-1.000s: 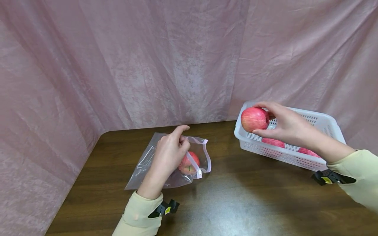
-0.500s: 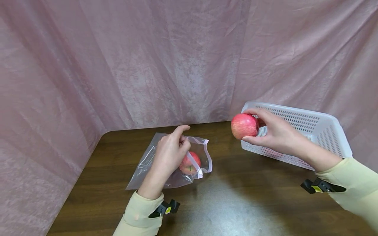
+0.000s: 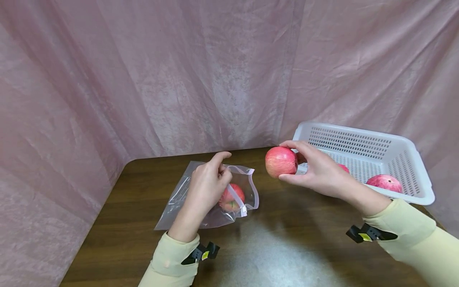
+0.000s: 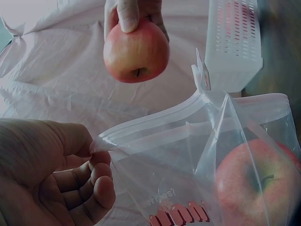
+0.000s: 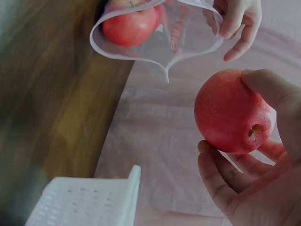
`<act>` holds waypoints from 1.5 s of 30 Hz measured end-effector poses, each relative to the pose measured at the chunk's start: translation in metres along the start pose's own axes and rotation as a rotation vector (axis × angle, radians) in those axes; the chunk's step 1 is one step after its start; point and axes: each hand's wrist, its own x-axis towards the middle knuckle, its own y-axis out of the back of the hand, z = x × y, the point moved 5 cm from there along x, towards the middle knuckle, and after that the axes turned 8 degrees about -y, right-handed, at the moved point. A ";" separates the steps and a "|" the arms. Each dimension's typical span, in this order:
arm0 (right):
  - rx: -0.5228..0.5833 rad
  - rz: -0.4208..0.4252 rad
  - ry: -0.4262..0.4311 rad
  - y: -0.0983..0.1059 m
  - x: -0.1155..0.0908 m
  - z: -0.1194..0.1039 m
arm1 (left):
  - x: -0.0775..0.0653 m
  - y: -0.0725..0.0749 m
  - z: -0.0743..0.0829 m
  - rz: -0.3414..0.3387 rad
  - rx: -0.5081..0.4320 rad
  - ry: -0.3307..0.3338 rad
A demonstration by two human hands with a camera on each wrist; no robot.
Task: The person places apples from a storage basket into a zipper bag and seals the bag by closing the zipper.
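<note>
Here, held apple [image 3: 281, 162]: suspended in the air between the bag and the basket, apart from the bag's mouth; its stem hollow is displayed in the left wrist view, its opposite hollow in the right wrist view.
Right-hand grip [image 3: 319, 169]: curled around the held apple, which is pinched between thumb and fingers.
Left-hand grip [image 3: 206, 184]: pressed together at thumb and forefinger, by which the bag's rim is pinched; the other fingers are seen curled in.
Bag [image 3: 177, 201]: made of clear plastic, laid on the surface beneath the left-hand grip, its zip-edged mouth parted; red print [image 4: 178, 214] is borne on one face.
Bagged apple [image 3: 226, 205]: enclosed near the mouth, its stem seen through the plastic; whether the red patch beside it is a second fruit cannot be told.
Basket [image 3: 346, 139]: white, perforated, placed on the right part of the surface.
Basket apples [image 3: 385, 183]: two are seen, one partly hidden by the right-hand grip.
Surface [image 3: 279, 255]: dark, wood-grained, brightened by a reflection in front.
Curtain [image 3: 215, 79]: pink, draped in folds behind the surface.
Sleeves [image 3: 405, 227]: pale yellow; a black wrist device [image 3: 371, 233] is worn on each arm.
</note>
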 end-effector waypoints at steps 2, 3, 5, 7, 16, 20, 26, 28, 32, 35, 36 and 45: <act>0.014 -0.008 -0.007 -0.004 0.000 0.000 | 0.000 0.000 0.000 0.000 -0.002 -0.002; 0.019 -0.009 -0.012 -0.006 0.000 0.000 | 0.000 0.000 0.000 -0.001 -0.001 -0.003; 0.031 -0.012 -0.013 -0.010 0.000 0.000 | 0.000 0.000 0.000 -0.001 -0.001 -0.004; 0.044 -0.015 -0.016 -0.015 0.000 0.000 | 0.000 0.000 0.000 -0.001 0.001 -0.006; 0.103 -0.023 -0.009 -0.041 0.001 -0.004 | -0.001 0.002 -0.001 -0.004 0.003 -0.001; 0.115 -0.049 -0.016 -0.052 0.002 -0.007 | -0.001 0.003 -0.002 -0.001 0.001 0.001; 0.108 -0.069 -0.015 -0.066 0.000 -0.012 | 0.000 0.003 -0.001 -0.005 -0.004 0.005; 0.106 -0.075 -0.014 -0.070 0.000 -0.012 | 0.000 0.003 0.000 -0.010 -0.007 0.013; 0.095 -0.081 -0.022 -0.078 0.001 -0.011 | 0.001 0.003 0.000 -0.016 -0.014 0.020; 0.092 -0.091 -0.030 -0.083 0.000 -0.010 | 0.001 0.002 0.000 -0.017 -0.020 0.020; 0.092 -0.094 -0.031 -0.084 0.000 -0.010 | 0.001 0.002 0.000 -0.018 -0.022 0.020; 0.110 -0.096 -0.030 -0.093 0.000 -0.011 | 0.000 0.002 0.000 -0.016 -0.018 0.025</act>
